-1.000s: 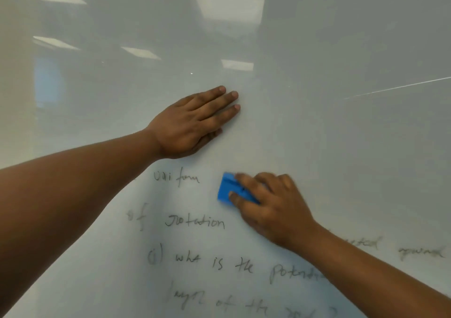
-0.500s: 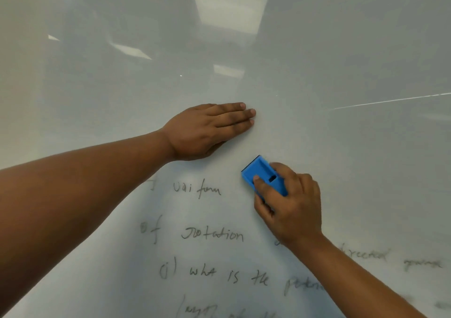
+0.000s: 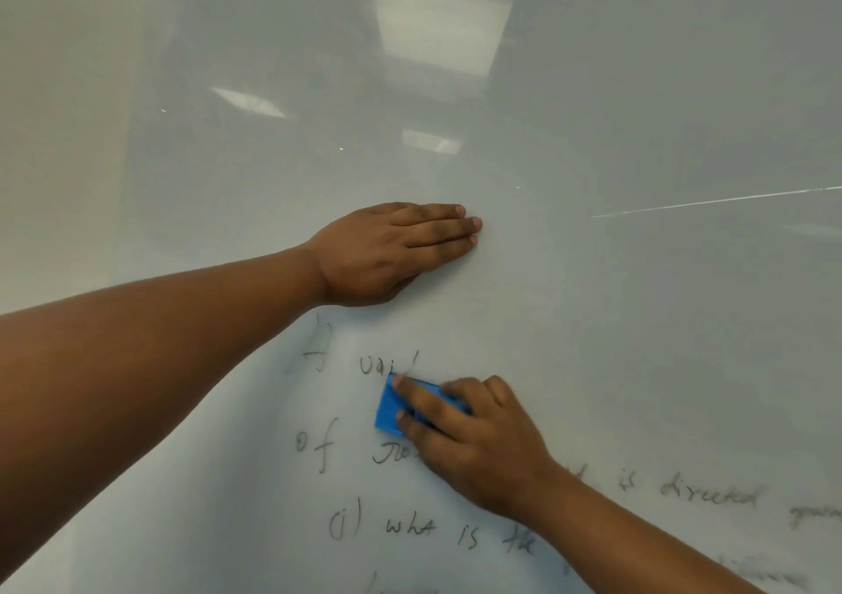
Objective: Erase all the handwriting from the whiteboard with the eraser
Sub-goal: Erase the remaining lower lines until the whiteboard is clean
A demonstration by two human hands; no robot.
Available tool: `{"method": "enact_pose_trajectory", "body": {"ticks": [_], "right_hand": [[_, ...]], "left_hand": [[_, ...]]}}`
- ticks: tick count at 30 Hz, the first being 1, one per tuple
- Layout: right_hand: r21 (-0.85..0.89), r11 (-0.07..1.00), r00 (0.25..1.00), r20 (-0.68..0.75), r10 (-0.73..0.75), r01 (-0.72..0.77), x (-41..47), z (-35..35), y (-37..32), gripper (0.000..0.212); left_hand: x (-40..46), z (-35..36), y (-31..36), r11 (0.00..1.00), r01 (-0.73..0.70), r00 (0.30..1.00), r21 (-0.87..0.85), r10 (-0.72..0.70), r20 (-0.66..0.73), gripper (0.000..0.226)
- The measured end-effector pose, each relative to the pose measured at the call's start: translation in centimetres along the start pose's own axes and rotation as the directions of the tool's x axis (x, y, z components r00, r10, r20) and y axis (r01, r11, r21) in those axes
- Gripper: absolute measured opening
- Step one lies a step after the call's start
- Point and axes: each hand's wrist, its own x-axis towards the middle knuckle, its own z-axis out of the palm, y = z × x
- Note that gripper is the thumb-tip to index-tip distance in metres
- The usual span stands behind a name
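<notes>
While the right hand (image 3: 483, 438) grips the blue eraser (image 3: 392, 411) against the whiteboard (image 3: 638, 320) over the top handwriting (image 3: 410, 527) line | left hand (image 3: 392, 252) flat, fingers straight, bracing | eraser likely light, stiff-backed; best held across its back.

Two hands (image 3: 392, 252), one eraser (image 3: 392, 406) (blue), one whiteboard (image 3: 638, 320)

whiteboard (image 3: 638, 343) handwriting (image 3: 410, 527), dark marker:
line 1: "uai", rest cut off by eraser (image 3: 387, 409)
line 2: "of"
line 3: "(i) what is the"
right side: "is directed", blurry
</notes>
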Motion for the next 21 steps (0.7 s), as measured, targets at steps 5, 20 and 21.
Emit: {"method": "enact_pose_trajectory", "body": {"ticks": [5,20,21], "right_hand": [[-0.033,0.919,0.895,-0.244,0.375,-0.394,3.5,-0.9,3.6,0.02],[0.005,1.0,1.0,-0.015,-0.022,0.022,4.8,1.9,-3.3,0.018],[0.011,1.0,1.0,-0.019,-0.006,0.006,5.3,1.8,-2.8,0.017]], "left_hand": [[-3.0,-0.9,-1.8,0.998,0.022,0.999,0.055,-0.024,0.033,0.054],[-9.1,1.1,-1.8,0.944,0.317,0.937,0.094,-0.297,-0.184,0.049],[-9.3,1.1,-1.8,0.922,0.376,0.913,0.091,-0.352,-0.205,0.049]]}}
